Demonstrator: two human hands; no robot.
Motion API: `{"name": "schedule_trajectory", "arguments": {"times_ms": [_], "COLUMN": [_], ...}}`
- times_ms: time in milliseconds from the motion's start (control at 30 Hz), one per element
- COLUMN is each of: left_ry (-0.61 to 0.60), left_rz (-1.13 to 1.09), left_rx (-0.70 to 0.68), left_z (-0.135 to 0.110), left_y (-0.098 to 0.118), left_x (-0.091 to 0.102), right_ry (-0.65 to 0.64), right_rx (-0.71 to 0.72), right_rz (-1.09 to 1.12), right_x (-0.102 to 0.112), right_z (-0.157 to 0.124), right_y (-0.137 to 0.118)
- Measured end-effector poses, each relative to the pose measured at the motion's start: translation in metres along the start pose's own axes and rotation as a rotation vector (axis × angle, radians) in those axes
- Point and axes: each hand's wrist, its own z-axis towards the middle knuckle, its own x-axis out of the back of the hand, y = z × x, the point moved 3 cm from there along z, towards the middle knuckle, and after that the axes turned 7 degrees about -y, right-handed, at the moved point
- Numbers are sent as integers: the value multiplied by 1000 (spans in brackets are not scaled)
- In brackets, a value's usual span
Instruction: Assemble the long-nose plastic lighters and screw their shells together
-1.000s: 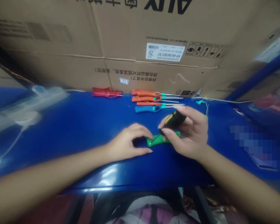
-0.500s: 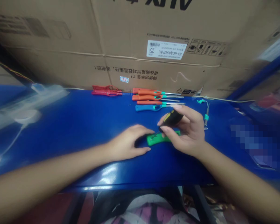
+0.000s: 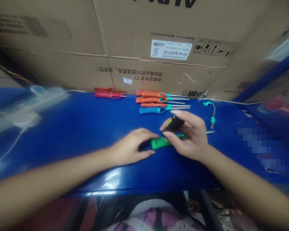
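My right hand [image 3: 192, 133] grips a screwdriver [image 3: 174, 123] by its black and yellow handle. The tool leans over a green lighter handle [image 3: 159, 143] lying flat on the table; its tip is too blurred and hidden to make out. Around the left end of the green handle curl the thumb and forefinger of my left hand [image 3: 132, 146], one on each side. My right hand covers the green handle's right end. A metal tube end [image 3: 210, 132] pokes out beyond my right hand.
Orange lighters [image 3: 150, 100] and a blue lighter [image 3: 150, 110] lie behind my hands on the blue table [image 3: 86, 128]. Red handles [image 3: 109, 93] are farther left. A large carton [image 3: 125, 38] stands behind. At right is a metal part with teal bits [image 3: 212, 120]; at left, a power strip [image 3: 45, 99].
My right hand and the screwdriver have shifted slightly left and down. My left hand and the green handle stay almost in place.
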Motion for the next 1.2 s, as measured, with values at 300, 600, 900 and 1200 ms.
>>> {"name": "schedule_trajectory", "arguments": {"times_ms": [300, 600, 900, 1200], "left_ry": [-12, -2, 59, 44], "left_rz": [30, 38, 38, 31], "left_rx": [-5, -9, 111, 53], "left_z": [0, 0, 3, 3], "left_y": [-1, -1, 7, 5], "left_x": [-1, -1, -10, -9], "right_ry": [26, 5, -100, 1], "right_rx": [15, 4, 48, 26], "right_rz": [35, 21, -11, -200], "right_x": [0, -3, -2, 4], "right_z": [1, 0, 9, 10], "right_y": [0, 1, -11, -7]}}
